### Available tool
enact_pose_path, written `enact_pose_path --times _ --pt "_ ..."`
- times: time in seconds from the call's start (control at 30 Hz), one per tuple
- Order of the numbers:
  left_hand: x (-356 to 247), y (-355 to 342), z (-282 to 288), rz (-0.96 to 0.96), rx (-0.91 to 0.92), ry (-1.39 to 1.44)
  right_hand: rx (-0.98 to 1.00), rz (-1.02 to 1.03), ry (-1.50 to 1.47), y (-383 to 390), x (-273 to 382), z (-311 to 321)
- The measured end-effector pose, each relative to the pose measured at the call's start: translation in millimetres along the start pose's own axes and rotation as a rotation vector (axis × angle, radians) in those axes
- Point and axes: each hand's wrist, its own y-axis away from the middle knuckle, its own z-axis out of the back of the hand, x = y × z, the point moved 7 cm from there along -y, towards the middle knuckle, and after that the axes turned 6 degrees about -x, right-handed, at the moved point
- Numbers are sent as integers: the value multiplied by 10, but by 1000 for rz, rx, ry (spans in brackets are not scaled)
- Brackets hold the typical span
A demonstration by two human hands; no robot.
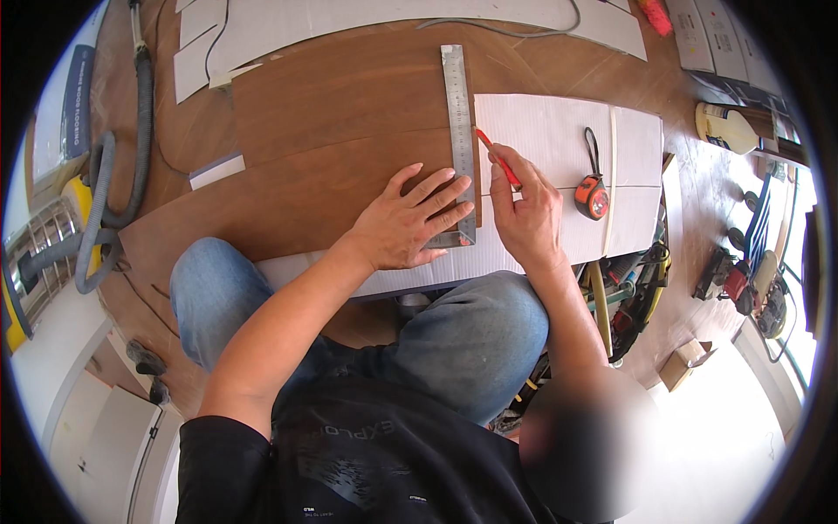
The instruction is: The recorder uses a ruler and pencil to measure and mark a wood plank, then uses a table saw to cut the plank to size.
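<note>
My left hand (pixel 410 214) lies spread, its fingers pressing a metal try square (pixel 453 96) down onto a brown wood plank (pixel 349 157). The square's long ruled blade runs away from me along the plank's right end, with its shorter stock near my thumb. In my right hand (pixel 532 205) is a red pencil (pixel 500 161), pinched between the fingers. Its tip meets the plank's edge just right of the blade. Beneath the plank's right end is a white cardboard carton (pixel 559 131). On that carton, right of my right hand, sits an orange and black tape measure (pixel 592 197) with a wrist strap.
A grey vacuum hose (pixel 103 210) and a yellow-sided machine (pixel 65 236) stand at the left. White cardboard sheets (pixel 349 26) lie beyond the plank. To the right are a tool bag (pixel 642 301), a jug of pale yellow liquid (pixel 729 129) and several stacked boxes (pixel 717 35).
</note>
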Motion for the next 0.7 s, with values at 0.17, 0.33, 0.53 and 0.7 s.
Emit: enact_pose_path --times 0.17,0.33,0.53,0.7 --pt "1 11 -16 1 3 5 8 0 -2 4 25 1" --pt "-23 -11 0 -3 -1 -10 24 9 13 5 49 8" --pt "-21 -8 -2 -5 -33 -11 16 124 17 53 82 12" --pt "-2 10 -4 3 -35 -5 125 110 19 230 75 106"
